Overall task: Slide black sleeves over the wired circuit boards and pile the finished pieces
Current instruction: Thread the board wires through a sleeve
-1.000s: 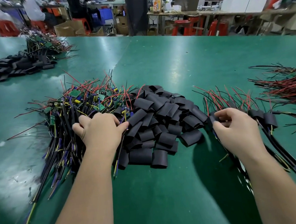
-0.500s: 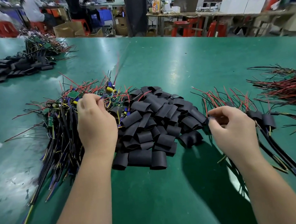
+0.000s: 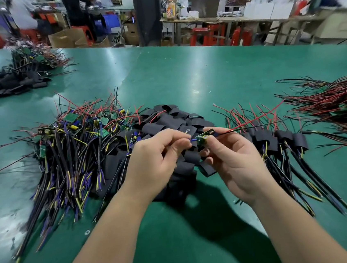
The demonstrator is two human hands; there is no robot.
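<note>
At the centre of the frame a small wired circuit board is pinched by the thumb and curled fingers of the right hand. Its wires are gripped by the left hand. Just behind, black sleeves are heaped. Unsleeved boards are piled at the left, and sleeved pieces are laid at the right.

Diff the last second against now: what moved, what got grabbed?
Left hand left the unsleeved pile and came to centre pinching a wired circuit board by its leads; right hand left the finished pieces, moved in and grips the board. Sleeve pile and finished pieces stayed put.
</note>
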